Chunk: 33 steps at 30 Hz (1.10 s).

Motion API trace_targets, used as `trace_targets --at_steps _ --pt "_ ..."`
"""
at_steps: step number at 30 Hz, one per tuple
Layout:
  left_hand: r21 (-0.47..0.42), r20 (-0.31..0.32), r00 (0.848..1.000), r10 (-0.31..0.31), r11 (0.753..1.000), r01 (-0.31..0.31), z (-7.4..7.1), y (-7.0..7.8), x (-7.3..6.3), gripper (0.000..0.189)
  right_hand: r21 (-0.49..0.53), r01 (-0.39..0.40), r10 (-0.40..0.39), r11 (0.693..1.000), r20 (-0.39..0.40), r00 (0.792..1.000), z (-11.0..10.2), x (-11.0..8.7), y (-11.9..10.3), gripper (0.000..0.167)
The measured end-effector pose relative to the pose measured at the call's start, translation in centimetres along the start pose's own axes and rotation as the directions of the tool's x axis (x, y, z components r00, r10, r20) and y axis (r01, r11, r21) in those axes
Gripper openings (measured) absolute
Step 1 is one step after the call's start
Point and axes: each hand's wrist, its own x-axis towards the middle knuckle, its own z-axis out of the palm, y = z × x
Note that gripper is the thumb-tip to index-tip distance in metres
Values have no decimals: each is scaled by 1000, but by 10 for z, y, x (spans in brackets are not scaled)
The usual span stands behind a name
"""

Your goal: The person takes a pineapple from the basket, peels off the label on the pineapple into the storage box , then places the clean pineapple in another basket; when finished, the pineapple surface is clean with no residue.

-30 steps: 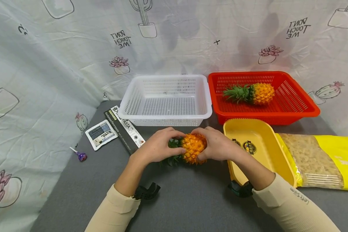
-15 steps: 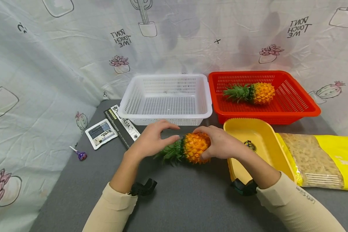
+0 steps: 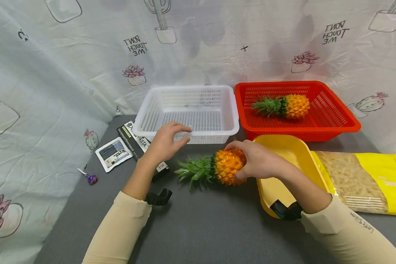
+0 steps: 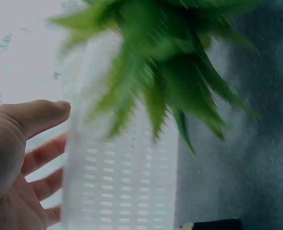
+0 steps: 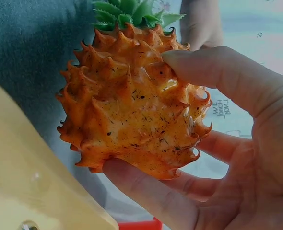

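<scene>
My right hand (image 3: 260, 159) grips the orange body of a spiky toy-like pineapple (image 3: 229, 167), thumb and fingers around its base end, as the right wrist view also shows. The pineapple lies sideways, its green leaves (image 4: 165, 62) pointing left. Holding nothing, my left hand (image 3: 165, 143) hovers beside the leaf tips with fingers extended, near the front rim of the white basket (image 3: 211, 132). Under that hand, a black and white pasta box (image 3: 132, 141) is partly covered. A second pineapple (image 3: 296, 106) lies in the red basket (image 3: 300, 135).
A yellow tray (image 3: 295, 156) stands right of the held pineapple, beneath my right forearm. Farther right lies a yellow bag of pasta (image 3: 353, 179). A white packet (image 3: 114, 154) and a lollipop (image 3: 91, 179) are on the left. A printed curtain (image 3: 198, 62) hangs behind.
My left hand has let go of the pineapple's leaf end and moved left and away from me. The right hand keeps its grip, and the pineapple has shifted slightly right.
</scene>
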Motion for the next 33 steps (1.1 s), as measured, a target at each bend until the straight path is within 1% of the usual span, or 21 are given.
trace_targets --at_steps 3,8,13,16,17,21,24,26,28,29,33 --pt "11 7 1000 -27 1000 27 4 -5 4 28 -7 7 -7 1000 4 1000 -5 -3 -1 70" --pt "30 -22 999 -48 998 49 7 -8 9 25 -23 12 -12 1000 -9 1000 -17 -10 -2 70" --pt "104 -5 999 -48 993 48 2 -2 15 24 -46 1 -2 999 -29 1000 -34 -20 -4 71" --pt "134 24 997 -76 988 73 -1 5 18 24 -55 -14 12 998 -33 999 -47 -27 -4 71" --pt "136 34 995 -94 987 89 -2 7 19 23 -62 -22 20 998 -34 999 -52 -29 -4 72" --pt "125 77 982 -173 979 163 -6 12 21 24 -91 -53 49 994 -49 998 -70 -36 -1 74" --pt "106 91 973 -211 974 202 -7 12 22 24 -109 -82 76 991 -66 995 -83 -38 3 75" --pt "97 95 970 -223 972 214 -8 12 23 24 -89 -104 97 991 -74 992 -92 -39 6 75" --pt "88 96 970 -223 973 215 -7 12 23 23 -44 -125 122 991 -78 989 -101 -39 9 75" --pt "82 98 969 -225 973 218 -7 11 23 23 -39 -136 133 990 -83 988 -106 -38 11 75" --pt "60 101 967 -232 972 227 -7 10 23 22 -76 -150 142 986 -108 984 -126 -35 21 76"
